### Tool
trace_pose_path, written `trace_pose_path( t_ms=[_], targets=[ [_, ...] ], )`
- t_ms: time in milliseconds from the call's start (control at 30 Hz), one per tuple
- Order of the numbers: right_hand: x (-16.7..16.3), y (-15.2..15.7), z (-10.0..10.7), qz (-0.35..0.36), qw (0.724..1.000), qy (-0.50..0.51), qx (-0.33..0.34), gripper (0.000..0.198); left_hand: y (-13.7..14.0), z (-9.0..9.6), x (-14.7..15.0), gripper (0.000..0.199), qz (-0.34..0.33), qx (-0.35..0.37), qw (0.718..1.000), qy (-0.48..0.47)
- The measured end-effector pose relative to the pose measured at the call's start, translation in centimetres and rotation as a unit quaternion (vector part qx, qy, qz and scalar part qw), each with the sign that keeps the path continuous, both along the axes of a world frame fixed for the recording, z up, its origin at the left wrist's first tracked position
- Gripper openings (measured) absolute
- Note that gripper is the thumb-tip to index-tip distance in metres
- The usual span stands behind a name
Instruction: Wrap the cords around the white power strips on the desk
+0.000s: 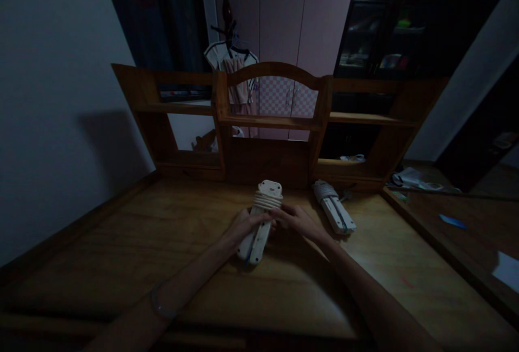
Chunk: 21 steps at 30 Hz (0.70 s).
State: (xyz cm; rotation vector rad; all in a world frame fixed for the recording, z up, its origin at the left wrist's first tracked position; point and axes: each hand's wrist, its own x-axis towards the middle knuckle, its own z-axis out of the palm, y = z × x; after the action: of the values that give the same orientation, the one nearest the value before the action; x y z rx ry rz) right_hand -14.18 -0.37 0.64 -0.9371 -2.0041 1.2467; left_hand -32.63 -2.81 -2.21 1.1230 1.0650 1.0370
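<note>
A white power strip is held at a tilt just above the desk, its underside with screw holes turned up. Several turns of its white cord are wrapped round the upper part. My left hand closes round the strip from the left, with the thumb lying across it below the cord. From the right, my right hand is closed with its fingertips at the strip's edge by the cord; exactly what they pinch is hidden. To the right lies a second power strip, its cord wound round the far end.
The wooden desk has a shelf unit along its back edge. A wall stands on the left. At right, a lower wooden surface carries a blue card, white paper and plastic wrapping.
</note>
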Motion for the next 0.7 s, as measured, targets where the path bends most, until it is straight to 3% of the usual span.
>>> trace_pose_path(
  t_ms=[133,367,700],
  targets=[
    [-0.29,0.12,-0.54,-0.003,1.0,-0.01,-0.014,0.054,-0.07,-0.09,0.16,0.042,-0.012,-0.02,1.0,-0.006],
    [-0.62,-0.37,-0.6,-0.004,0.994,0.029,-0.108,0.06,0.11,-0.22,0.35,0.038,-0.063,0.034,0.997,0.0],
    [-1.01,0.04,-1.08,-0.073,0.99,0.015,-0.119,0.054,0.3,-0.9,0.03,0.037,-0.083,0.007,0.996,-0.03]
  ],
)
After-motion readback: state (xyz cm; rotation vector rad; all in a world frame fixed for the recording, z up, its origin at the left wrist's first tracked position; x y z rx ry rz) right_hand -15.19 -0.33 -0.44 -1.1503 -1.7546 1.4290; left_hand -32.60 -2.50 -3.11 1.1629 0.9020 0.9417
